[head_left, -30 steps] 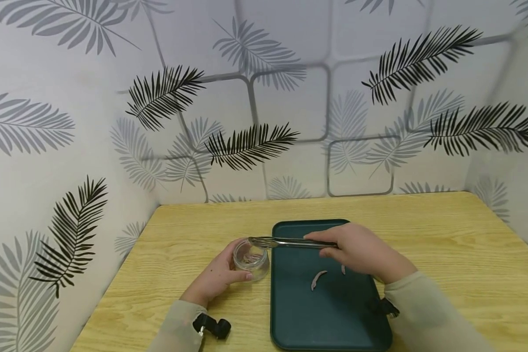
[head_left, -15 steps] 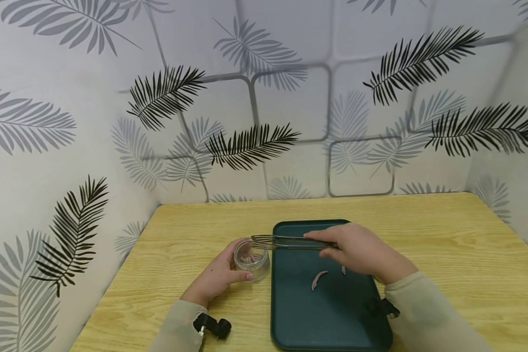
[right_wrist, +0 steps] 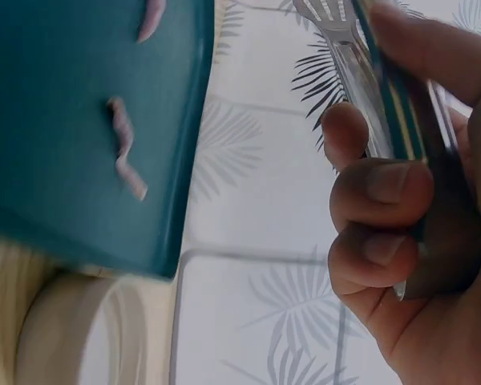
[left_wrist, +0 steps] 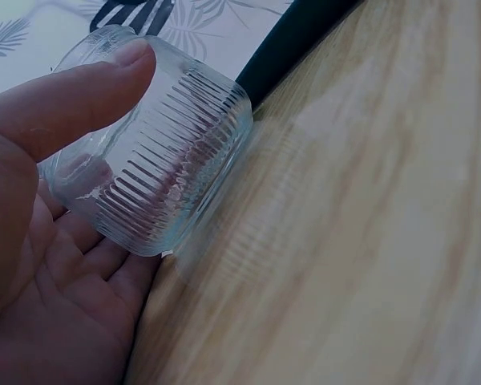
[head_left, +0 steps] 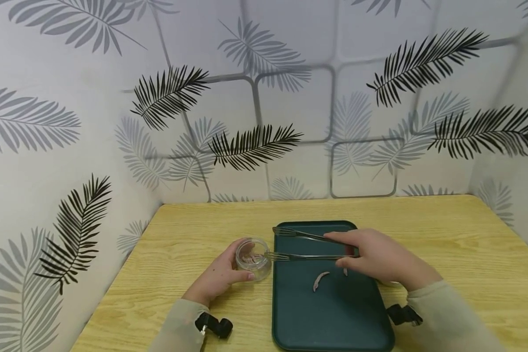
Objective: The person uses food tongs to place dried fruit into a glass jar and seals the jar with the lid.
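My left hand (head_left: pixel 222 271) grips a small clear glass jar (head_left: pixel 259 273) at the tray's left side, thumb on its near side. Several pale pinkish strips (head_left: pixel 252 258) lie inside the jar. The left wrist view shows the thumb (left_wrist: pixel 88 104) over the ribbed glass. With my right hand (head_left: pixel 380 256) I hold metal serving tongs (head_left: pixel 319 257), their two slotted arms spread wide and nothing between them. The lower tip overlaps the jar's right side in the head view. Two thin greyish-pink strips, one curved strip (head_left: pixel 319 281) and one shorter strip (head_left: pixel 345 272), lie on the dark green tray (head_left: pixel 330 318).
A cream round container (right_wrist: pixel 56 337) stands beside the tray, mostly hidden behind my right hand in the head view. The wooden table (head_left: pixel 457 244) meets a leaf-patterned wall (head_left: pixel 290 161) at the back. Each sleeve carries a black wrist mount (head_left: pixel 213 325).
The tongs' arms, close together at the jar's rim before, have spread apart. My right hand has shifted a little to the right. The left hand keeps its hold on the jar.
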A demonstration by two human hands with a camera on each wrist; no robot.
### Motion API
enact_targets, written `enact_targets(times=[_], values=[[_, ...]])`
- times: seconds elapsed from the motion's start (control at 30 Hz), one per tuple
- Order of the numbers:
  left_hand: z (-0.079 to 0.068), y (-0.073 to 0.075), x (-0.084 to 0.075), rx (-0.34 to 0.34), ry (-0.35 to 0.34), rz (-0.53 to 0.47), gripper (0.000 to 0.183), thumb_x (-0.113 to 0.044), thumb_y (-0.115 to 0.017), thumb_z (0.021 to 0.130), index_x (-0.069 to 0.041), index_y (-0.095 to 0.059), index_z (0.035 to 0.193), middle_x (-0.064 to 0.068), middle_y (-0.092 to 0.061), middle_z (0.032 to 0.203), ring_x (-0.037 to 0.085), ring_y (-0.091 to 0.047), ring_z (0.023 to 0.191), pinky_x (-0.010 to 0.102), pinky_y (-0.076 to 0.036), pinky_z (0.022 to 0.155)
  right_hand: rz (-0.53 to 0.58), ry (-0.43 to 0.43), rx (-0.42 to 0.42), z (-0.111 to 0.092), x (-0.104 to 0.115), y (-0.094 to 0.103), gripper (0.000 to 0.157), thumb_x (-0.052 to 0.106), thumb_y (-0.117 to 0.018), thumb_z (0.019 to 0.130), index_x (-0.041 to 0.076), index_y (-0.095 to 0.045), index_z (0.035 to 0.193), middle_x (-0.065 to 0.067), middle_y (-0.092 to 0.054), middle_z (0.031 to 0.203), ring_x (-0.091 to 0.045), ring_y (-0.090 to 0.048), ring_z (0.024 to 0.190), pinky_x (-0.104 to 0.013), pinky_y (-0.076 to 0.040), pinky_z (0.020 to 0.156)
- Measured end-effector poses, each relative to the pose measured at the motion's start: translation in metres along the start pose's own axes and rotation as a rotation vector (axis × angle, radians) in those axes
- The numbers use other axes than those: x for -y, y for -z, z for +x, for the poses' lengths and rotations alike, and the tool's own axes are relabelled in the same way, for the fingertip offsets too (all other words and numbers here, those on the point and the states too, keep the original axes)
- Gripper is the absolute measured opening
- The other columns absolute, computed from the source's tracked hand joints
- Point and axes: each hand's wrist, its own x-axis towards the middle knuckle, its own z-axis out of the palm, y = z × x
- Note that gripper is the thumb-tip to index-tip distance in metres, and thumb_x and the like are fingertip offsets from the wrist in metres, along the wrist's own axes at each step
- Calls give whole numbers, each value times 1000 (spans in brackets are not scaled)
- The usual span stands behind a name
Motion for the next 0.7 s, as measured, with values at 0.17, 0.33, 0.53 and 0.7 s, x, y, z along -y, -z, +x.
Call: enact_targets(times=[0.17,0.33,0.53,0.7], values=[[0,0,0,2,4,-7,86,-9,-81,86,-20,-34,157,7,-40,157,25,-36,144,47,-28,114,44,-38,14,-13,-9,-1,63,53,-68,93,24,-54,147,13,-54,73,-6,-50,63,-30,-42,61],[0,0,0,5,8,-10,86,-9,-81,86,-20,-33,157,6,-40,157,24,-35,145,47,-28,114,40,-43,25,-28,-22,1,56,50,-69,94,25,-58,143,15,-55,75,-6,-50,65,-28,-41,59],[0,0,0,13,-4,-9,86,-9,-80,87,-20,-32,158,8,-39,158,25,-36,144,47,-29,114,74,-82,72,-45,-39,3,54,52,-70,92,27,-63,139,14,-57,79,-5,-51,67,-27,-42,56],[-1,1,1,15,-2,-9,86,-10,-81,87,-20,-33,157,6,-40,158,24,-36,145,46,-28,114,99,-97,90,-57,-52,4,51,50,-70,92,26,-65,137,13,-62,88,-4,-50,64,-26,-41,55]])
